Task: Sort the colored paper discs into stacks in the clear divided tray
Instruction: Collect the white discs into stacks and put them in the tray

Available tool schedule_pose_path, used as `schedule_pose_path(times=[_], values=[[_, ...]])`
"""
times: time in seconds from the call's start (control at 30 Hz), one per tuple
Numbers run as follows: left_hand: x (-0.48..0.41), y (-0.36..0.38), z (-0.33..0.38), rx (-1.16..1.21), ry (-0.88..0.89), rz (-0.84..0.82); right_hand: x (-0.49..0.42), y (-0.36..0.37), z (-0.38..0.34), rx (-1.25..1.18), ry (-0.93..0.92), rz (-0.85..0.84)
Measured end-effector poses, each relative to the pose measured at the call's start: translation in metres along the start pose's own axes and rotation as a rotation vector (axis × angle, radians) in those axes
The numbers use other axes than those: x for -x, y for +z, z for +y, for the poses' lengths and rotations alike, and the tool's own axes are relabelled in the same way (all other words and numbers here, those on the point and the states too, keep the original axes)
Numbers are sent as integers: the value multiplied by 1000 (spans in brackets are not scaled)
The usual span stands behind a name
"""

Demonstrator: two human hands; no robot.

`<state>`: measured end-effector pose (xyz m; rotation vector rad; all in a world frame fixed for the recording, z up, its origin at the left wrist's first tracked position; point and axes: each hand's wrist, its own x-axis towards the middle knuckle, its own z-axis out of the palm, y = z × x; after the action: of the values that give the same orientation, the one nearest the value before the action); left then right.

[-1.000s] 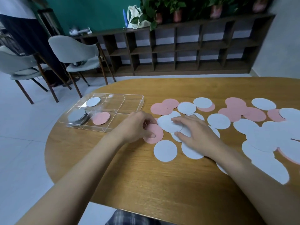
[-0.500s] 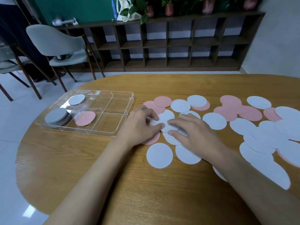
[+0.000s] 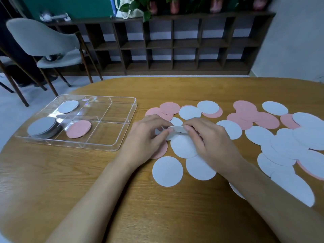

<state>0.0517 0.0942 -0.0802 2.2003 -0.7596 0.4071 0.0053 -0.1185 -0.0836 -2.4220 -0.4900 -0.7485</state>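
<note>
I am pinching a white disc (image 3: 176, 129) between both hands, left hand (image 3: 147, 137) and right hand (image 3: 208, 137) each closing fingertips on its edge, lifting it just above the pile; the tray (image 3: 122, 137) is lying to my left, nearer my left hand.

From my remote seat I see a rounded wooden table (image 3: 157, 213) filling the lower frame. At eleven o'clock a grey upholstered chair (image 3: 45, 42) on dark wooden legs stands on the pale floor (image 3: 10, 109). At twelve o'clock a low dark cubby shelf (image 3: 171, 46) runs along the wall, with potted plants (image 3: 175, 4) and a white bag (image 3: 126, 9) on top. A teal wall (image 3: 75, 6) sits behind it at eleven.
</note>
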Motion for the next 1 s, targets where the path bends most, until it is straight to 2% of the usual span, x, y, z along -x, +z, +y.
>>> schedule_pose_path(times=[0.17,0.3,0.4,0.53,0.83,1.0], values=[[0,3,4,18,-15,29,-2,-4,1,-86,65,34],[1,5,-10,-80,-111,-75,-2,-7,4,-108,125,57],[1,6,-12,-123,-119,-109,-1,-11,5,-102,176,74],[0,5,-9,-113,-123,-92,-2,-13,8,-72,275,64],[-6,14,0,-124,-127,-78,-4,-14,13,-105,365,100],[-15,15,3,-17,-223,-118,-2,-15,14,-135,398,103]])
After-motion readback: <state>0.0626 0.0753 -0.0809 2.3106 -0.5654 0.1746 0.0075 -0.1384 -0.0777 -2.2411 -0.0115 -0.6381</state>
